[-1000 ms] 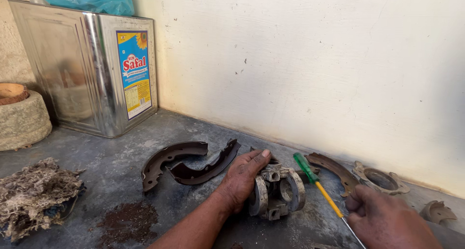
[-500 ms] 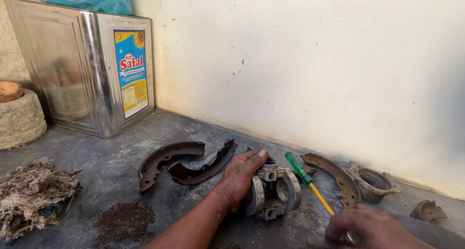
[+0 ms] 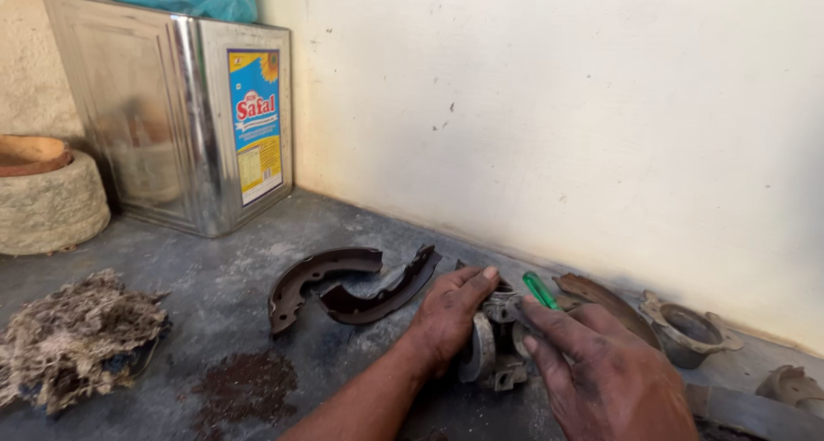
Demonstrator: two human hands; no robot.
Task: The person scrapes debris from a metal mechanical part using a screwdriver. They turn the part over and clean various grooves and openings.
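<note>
Head camera view, looking down at a dusty grey stone counter (image 3: 215,269) set against a cream plaster wall (image 3: 558,106). We see our left hand (image 3: 448,317) lying flat against the side of a grimy, grey metal brake assembly with round end plates (image 3: 489,355), fingers spread over its top and not curled closed. Our right hand (image 3: 601,372) reaches in from the lower right and covers most of the part. A green-handled screwdriver (image 3: 539,290) pokes out above its knuckles. We cannot tell how tightly that grip holds the tool, because the back of the hand hides the fingers.

The assembly stands on the counter between both hands, just right of two dark curved brake shoes (image 3: 352,288) lying touching each other. A rusty brake shoe (image 3: 601,297) and a round metal cup-shaped housing (image 3: 687,331) lie to the right, close to the wall. A wad of grey cotton waste (image 3: 77,334) sits at far left, a dark brown stain (image 3: 245,385) lies nearer the middle, and a large square silver tin with a blue and yellow label (image 3: 189,115) stands in the corner.

We judge the risks as these: the left hand only presses rather than clamps, so the assembly could roll or tip under force. The screwdriver could slip off greasy metal and jab the left fingers (image 3: 476,282) resting just beside it. A loosened small piece might skid away into the clutter.
</note>
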